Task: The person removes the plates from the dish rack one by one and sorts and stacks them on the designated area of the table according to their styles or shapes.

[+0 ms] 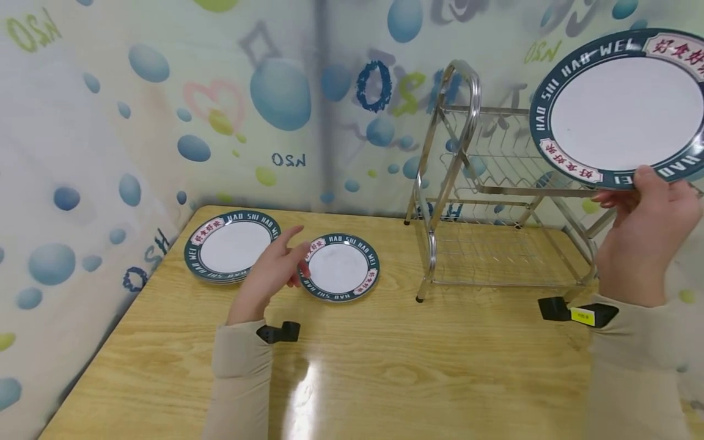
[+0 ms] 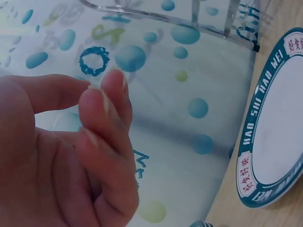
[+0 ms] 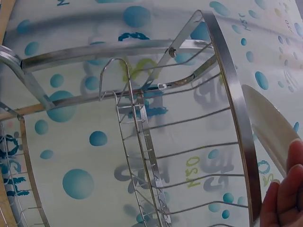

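My right hand (image 1: 646, 235) pinches the lower edge of a large white oval plate (image 1: 627, 116) with a dark green lettered rim. The plate is raised and tilted in front of the upper right part of a metal dish rack (image 1: 462, 159). Its pale underside (image 3: 272, 125) shows beyond the rack's bar in the right wrist view. My left hand (image 1: 272, 272) holds nothing, fingers loosely bent, above the table between a stack of similar plates (image 1: 233, 244) and a smaller plate (image 1: 338, 269). In the left wrist view the hand (image 2: 90, 151) is apart from the small plate (image 2: 279, 123).
The two-tier rack stands at the back right of the wooden table (image 1: 396, 366), its lower wire shelf (image 1: 484, 253) near the tabletop. A patterned wall covering (image 1: 341, 165) closes off the back and left sides.
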The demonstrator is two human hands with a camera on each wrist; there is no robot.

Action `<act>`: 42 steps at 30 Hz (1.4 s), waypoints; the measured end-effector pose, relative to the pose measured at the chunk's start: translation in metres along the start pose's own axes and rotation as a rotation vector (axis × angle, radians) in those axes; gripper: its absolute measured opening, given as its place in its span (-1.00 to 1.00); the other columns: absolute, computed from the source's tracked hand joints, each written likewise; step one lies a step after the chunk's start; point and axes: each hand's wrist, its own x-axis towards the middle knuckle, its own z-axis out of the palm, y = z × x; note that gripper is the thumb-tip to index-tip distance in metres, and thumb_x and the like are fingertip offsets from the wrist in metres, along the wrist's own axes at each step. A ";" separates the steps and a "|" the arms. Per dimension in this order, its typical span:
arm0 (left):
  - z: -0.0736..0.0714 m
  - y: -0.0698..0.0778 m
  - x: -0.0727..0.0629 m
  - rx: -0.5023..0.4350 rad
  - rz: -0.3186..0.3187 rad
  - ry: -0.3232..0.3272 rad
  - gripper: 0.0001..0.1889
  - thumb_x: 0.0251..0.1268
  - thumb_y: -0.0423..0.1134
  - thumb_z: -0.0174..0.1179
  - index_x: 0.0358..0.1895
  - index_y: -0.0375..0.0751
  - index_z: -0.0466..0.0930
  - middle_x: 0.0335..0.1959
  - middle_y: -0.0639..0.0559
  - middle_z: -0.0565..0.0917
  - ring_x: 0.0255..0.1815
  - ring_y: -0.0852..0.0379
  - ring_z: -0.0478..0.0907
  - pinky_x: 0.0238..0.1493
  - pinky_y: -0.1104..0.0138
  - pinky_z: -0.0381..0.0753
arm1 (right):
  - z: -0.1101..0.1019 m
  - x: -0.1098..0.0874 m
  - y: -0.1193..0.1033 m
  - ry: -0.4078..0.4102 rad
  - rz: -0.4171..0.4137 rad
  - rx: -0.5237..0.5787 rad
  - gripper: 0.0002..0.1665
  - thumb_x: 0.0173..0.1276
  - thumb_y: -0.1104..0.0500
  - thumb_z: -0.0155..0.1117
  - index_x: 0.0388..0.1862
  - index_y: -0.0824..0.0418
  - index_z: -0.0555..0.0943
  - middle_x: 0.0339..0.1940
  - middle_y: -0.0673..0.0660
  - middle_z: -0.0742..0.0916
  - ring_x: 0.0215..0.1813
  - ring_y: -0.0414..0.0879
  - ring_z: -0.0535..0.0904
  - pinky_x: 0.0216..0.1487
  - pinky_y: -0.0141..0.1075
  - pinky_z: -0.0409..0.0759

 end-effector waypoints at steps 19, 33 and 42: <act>0.008 0.021 -0.013 0.007 0.087 -0.060 -0.41 0.21 0.19 -0.05 0.31 0.33 0.03 -0.40 -0.11 0.60 -0.55 -0.12 0.48 -0.33 0.21 0.54 | 0.013 -0.048 0.017 -0.090 0.012 0.120 -0.67 0.24 0.32 0.13 -0.08 0.55 0.44 -0.33 0.43 0.59 -0.68 0.05 0.42 -0.55 -0.32 0.46; 0.013 0.033 -0.018 0.044 0.250 -0.006 -0.50 0.24 0.18 -0.08 0.25 0.44 0.09 -0.44 0.00 0.61 -0.55 0.02 0.52 -0.39 0.14 0.52 | 0.016 -0.080 0.029 -0.209 0.032 0.052 -0.59 0.29 0.22 0.09 0.03 0.47 0.42 -0.20 0.48 0.58 -0.62 0.05 0.53 -0.53 -0.32 0.55; 0.019 0.040 -0.019 -0.002 0.368 -0.034 -0.54 0.26 0.13 -0.06 0.23 0.39 0.17 -0.46 0.01 0.58 -0.53 0.01 0.50 -0.45 0.15 0.52 | 0.012 -0.096 0.037 -0.212 0.046 0.078 -0.58 0.28 0.26 0.10 0.04 0.50 0.40 -0.18 0.47 0.56 -0.61 0.07 0.53 -0.54 -0.32 0.56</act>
